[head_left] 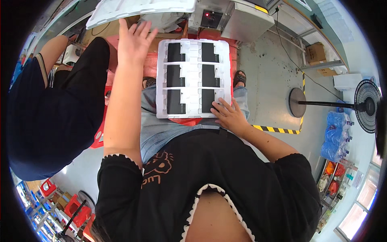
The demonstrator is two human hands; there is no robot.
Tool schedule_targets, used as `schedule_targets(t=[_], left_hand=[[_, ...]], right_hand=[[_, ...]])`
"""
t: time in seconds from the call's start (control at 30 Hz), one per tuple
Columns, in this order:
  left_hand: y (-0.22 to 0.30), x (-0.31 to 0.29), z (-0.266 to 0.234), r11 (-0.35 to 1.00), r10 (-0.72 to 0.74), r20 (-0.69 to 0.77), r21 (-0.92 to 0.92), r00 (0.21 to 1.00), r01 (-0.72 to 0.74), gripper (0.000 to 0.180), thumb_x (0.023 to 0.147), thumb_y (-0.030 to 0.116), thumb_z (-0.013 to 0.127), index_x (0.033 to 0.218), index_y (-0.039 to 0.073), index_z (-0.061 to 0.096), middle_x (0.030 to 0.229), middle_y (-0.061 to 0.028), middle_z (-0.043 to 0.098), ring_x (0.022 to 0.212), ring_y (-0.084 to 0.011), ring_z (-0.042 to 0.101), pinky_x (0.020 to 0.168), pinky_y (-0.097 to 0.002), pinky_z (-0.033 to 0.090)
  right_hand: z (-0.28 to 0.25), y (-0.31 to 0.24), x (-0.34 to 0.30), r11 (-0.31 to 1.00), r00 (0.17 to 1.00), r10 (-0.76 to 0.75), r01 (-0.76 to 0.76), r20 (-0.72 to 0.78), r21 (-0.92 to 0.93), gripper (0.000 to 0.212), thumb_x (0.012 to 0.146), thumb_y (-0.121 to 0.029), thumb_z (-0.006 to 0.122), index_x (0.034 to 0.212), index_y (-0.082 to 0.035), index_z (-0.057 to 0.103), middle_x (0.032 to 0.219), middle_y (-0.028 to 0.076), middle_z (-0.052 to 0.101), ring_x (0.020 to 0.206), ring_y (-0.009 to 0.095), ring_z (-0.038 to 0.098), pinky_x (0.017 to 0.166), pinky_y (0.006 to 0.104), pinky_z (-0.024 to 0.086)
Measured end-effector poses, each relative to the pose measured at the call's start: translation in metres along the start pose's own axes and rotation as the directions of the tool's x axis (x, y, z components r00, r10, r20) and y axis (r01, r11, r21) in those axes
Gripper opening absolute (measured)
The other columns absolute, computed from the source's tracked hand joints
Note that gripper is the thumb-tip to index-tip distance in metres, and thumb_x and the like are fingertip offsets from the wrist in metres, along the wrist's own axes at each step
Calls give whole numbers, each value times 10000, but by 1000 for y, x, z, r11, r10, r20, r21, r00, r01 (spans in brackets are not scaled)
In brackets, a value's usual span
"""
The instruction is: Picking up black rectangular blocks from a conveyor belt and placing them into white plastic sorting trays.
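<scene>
A white plastic tray (193, 76) sits before me over my knees, its pockets holding several flat black rectangular pieces (174, 76) in two columns. My right hand (230, 117) rests at the tray's near right corner, fingers spread over the rim and beside the nearest black piece on that side. Raised beyond the tray's left edge, my left hand (135, 42) is open with fingers apart and nothing in it. Its fingertips are close to the edge of a second white tray (141, 9) at the top; whether they touch it I cannot tell.
A person in dark clothes (52, 117) sits close on my left. Ahead stands a metal machine box (248, 22) with a red light beside it. To the right are a black fan (366, 105), striped floor tape (278, 130) and blue water bottles (336, 135).
</scene>
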State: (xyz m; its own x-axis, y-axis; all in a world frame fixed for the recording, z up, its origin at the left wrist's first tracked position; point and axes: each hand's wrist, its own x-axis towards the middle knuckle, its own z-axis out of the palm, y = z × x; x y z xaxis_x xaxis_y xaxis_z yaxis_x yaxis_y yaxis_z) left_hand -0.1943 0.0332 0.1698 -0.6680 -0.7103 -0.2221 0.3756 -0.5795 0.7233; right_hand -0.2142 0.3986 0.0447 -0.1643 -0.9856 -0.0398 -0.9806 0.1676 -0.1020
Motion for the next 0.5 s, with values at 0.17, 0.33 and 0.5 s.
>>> schedule_targets(t=[0.17, 0.33, 0.5], left_hand=[[21, 33, -25, 1000, -1, -172, -21, 985, -3, 380, 970, 361, 418, 1225, 81, 445, 1291, -108, 477, 1194, -240, 466, 811, -384, 417], [29, -21, -93, 996, -70, -116, 38, 991, 75, 441, 973, 307, 396, 1302, 14, 426, 1297, -105, 502, 1191, -277, 473, 1023, -427, 371], [14, -47, -158, 885, -297, -155, 327, 942, 332, 383, 918, 357, 523, 1160, 67, 584, 1069, -41, 628, 967, -165, 582, 852, -314, 468]], right_hand=[[8, 0, -4, 995, 995, 66, -59, -77, 85, 475, 821, -310, 625, 1261, -188, 494, 1385, 26, 388, 1324, 240, 300, 1036, 537, 260], [14, 9, -6, 854, 878, 409, -272, -248, 443, 455, 816, -234, 629, 1238, -119, 506, 1321, 153, 427, 1184, 307, 442, 968, 464, 364], [-20, 27, 39, -536, 701, 577, -63, 419, 842, 556, 894, -467, 502, 1225, -20, 478, 930, 104, 618, 861, 187, 583, 774, 301, 433]])
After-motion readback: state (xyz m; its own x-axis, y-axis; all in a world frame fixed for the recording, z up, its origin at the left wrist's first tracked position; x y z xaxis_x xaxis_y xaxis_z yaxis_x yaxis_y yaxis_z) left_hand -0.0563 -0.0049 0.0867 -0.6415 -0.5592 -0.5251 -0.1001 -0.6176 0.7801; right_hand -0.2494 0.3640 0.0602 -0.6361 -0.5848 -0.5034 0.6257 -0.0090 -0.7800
